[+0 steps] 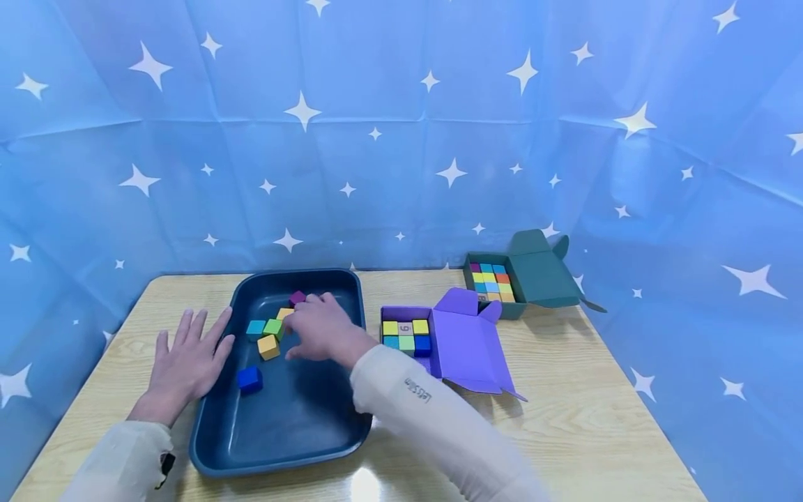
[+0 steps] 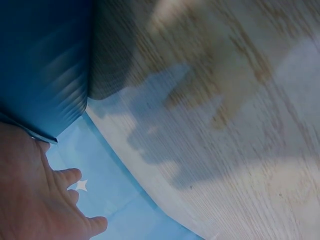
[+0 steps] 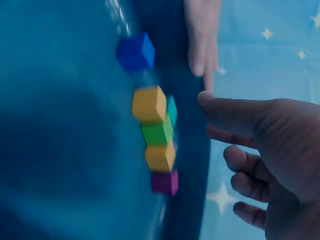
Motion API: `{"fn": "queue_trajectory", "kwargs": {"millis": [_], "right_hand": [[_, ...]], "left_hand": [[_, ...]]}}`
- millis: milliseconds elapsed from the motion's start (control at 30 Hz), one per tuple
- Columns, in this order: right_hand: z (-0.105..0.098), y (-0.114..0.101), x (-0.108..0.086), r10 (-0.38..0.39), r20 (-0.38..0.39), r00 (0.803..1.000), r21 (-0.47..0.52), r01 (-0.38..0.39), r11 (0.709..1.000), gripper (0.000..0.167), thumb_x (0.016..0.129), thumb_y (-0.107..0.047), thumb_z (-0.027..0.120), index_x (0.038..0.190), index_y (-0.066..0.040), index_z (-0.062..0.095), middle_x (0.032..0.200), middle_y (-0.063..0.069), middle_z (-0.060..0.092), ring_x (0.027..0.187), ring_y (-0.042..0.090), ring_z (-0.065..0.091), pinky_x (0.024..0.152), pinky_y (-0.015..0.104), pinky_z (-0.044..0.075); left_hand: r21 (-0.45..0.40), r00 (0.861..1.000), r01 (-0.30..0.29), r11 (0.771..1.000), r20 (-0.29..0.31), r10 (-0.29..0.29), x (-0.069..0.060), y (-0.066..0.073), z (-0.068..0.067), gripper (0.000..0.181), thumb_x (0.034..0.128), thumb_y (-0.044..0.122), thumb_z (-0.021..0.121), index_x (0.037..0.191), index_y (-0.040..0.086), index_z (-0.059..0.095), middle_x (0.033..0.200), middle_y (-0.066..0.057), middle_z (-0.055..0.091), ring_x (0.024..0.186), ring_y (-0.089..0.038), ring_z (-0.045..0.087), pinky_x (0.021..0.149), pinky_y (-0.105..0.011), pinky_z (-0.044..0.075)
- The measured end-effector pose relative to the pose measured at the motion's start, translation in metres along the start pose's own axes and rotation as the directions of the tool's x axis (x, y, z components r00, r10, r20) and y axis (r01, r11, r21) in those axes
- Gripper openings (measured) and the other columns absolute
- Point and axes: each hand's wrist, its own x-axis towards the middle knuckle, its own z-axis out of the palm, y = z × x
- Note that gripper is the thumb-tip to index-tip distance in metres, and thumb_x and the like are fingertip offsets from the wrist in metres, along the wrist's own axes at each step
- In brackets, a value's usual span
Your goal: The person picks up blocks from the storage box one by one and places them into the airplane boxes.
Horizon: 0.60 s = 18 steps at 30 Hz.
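A dark blue tray (image 1: 288, 432) holds several small cubes. The blue cube (image 1: 249, 380) lies apart from the others; an orange cube (image 1: 268, 347), a green cube (image 1: 272, 329), a teal cube (image 1: 255, 330), a second orange cube (image 1: 285, 314) and a purple cube (image 1: 297, 298) cluster farther back. Over the tray, beside this cluster, is my right hand (image 1: 323, 331), its fingers loosely bent; the right wrist view shows nothing between thumb and fingers. My left hand (image 1: 186, 359) rests at the tray's left rim with fingers spread, and holds nothing.
Right of the tray stands a purple box (image 1: 406, 312) with its lid laid open, several coloured cubes inside. Behind it, a dark green box (image 1: 518, 310) with an open lid also holds cubes. A blue star-patterned curtain (image 1: 401, 160) hangs behind the wooden table (image 1: 583, 418).
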Motion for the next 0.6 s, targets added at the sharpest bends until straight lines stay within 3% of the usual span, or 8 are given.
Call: {"fn": "queue_trajectory", "kwargs": {"millis": [233, 600], "right_hand": [[0.015, -0.025, 0.018, -0.011, 0.051, 0.999, 0.034, 0.009, 0.999, 0.04, 0.08, -0.055, 0.072, 0.115, -0.036, 0.07, 0.107, -0.017, 0.069, 0.101, 0.007, 0.049, 0.092, 0.028, 0.041], [0.041, -0.05, 0.036, -0.028, 0.147, 0.989, 0.024, 0.025, 0.999, 0.041, 0.082, -0.056, 0.07, 0.12, -0.042, 0.065, 0.115, -0.02, 0.065, 0.109, 0.007, 0.048, 0.103, 0.03, 0.037]], "left_hand": [[0.0, 1.0, 0.005, 1.0, -0.015, -0.005, 0.0, 0.0, 0.0, 0.058, 0.1053, 0.046, 0.022, 0.158, 0.023, 0.011, 0.156, -0.033, 0.017, 0.147, -0.05, -0.001, 0.109, -0.077, -0.001], [0.014, 1.0, 0.003, 1.0, -0.003, -0.003, 0.001, -0.002, 0.001, 0.057, 0.1053, 0.047, 0.018, 0.158, 0.026, 0.009, 0.156, -0.033, 0.016, 0.147, -0.05, 0.0, 0.108, -0.077, -0.003]]}}
